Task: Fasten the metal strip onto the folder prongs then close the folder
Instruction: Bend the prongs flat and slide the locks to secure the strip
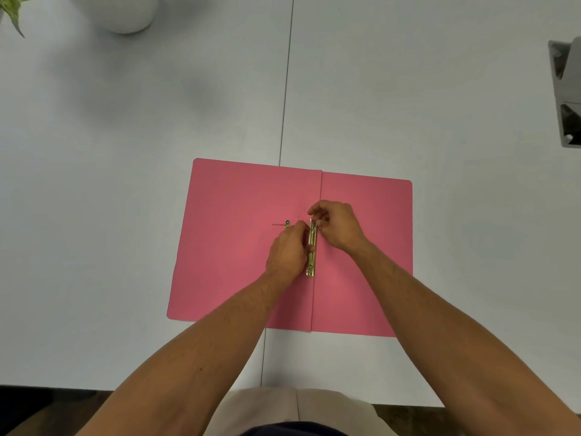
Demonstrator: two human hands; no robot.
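A pink folder (pixel 239 247) lies open and flat on the white table. A brass metal strip (pixel 312 259) stands lengthwise along the centre fold. My right hand (pixel 339 226) pinches the strip's far end with its fingertips. My left hand (pixel 287 250) presses against the strip's left side near the middle, its fingers touching it. A folder prong (pixel 281 224) with its small brass base sticks out to the left just beyond my left hand. The part of the fastener under my left hand is hidden.
A white pot (pixel 129 14) with green leaves (pixel 14 11) stands at the far left. A grey metal holder (pixel 566 96) sits at the right edge. A table seam (pixel 285 89) runs away from me. The table's near edge is by my lap.
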